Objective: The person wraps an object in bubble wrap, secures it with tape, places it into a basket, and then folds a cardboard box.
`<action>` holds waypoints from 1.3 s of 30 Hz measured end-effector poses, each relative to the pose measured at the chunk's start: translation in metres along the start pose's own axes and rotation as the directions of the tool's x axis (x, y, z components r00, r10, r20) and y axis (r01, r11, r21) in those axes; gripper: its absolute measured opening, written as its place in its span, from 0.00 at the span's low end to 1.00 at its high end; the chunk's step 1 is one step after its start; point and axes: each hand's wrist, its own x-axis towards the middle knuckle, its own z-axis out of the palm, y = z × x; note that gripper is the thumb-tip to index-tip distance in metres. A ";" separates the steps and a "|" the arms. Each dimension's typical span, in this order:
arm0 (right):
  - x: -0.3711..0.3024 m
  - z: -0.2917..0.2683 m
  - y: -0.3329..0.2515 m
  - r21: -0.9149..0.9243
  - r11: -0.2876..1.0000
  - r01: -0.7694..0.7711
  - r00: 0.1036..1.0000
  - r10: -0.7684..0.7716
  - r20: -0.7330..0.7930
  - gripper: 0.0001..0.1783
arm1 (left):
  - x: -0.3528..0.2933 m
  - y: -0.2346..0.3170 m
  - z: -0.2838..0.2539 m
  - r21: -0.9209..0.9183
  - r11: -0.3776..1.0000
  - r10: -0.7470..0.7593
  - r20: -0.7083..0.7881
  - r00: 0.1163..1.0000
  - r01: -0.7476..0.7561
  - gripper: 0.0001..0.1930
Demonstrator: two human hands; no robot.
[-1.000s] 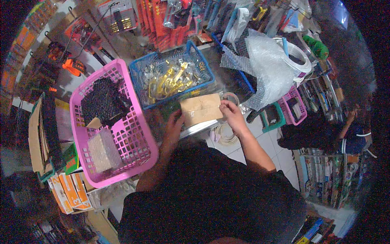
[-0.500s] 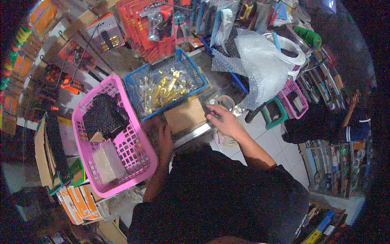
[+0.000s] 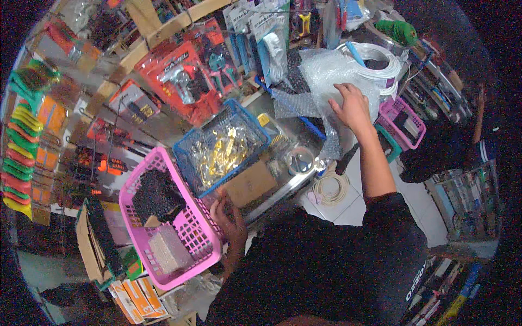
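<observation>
My right hand reaches out to a sheet of clear bubble wrap, fingers spread over it; whether they touch it I cannot tell. My left hand hovers between a pink plastic basket and a flat brown cardboard box, its fingers loosely bent and apart, with nothing seen in them. The box lies on the glass counter against a blue basket holding yellow and silver metal pieces in clear bags. Inside the pink basket are a bubble-wrapped block and black bubble wrap.
A roll of clear tape lies near the counter's front edge. White cable coils stand behind the bubble wrap. Packaged tools hang along the back. Another cable coil sits on the tiled floor; a person's arm shows far right.
My right hand has left the cardboard box and moved right and away to the bubble wrap. My left hand has shifted slightly nearer me. The whole view has turned a little.
</observation>
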 end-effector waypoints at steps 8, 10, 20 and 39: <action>0.016 0.013 0.029 -0.130 0.991 -0.037 0.962 0.071 0.262 0.20 | -0.014 -0.007 0.016 0.212 0.967 0.179 -0.185 0.966 -0.138 0.20; 0.013 0.019 0.035 -0.105 0.994 -0.017 0.976 0.039 0.216 0.17 | -0.012 0.001 0.020 0.101 0.966 0.254 -0.172 0.952 -0.240 0.21; 0.008 0.020 0.044 -0.030 0.999 0.039 0.997 -0.041 -0.073 0.05 | 0.006 0.036 0.037 0.115 0.930 0.368 -0.357 0.859 -0.350 0.13; -0.136 -0.029 0.054 0.184 0.946 0.268 0.900 -0.178 -0.399 0.11 | 0.107 0.188 0.152 -0.465 0.456 0.002 0.853 0.521 0.759 0.24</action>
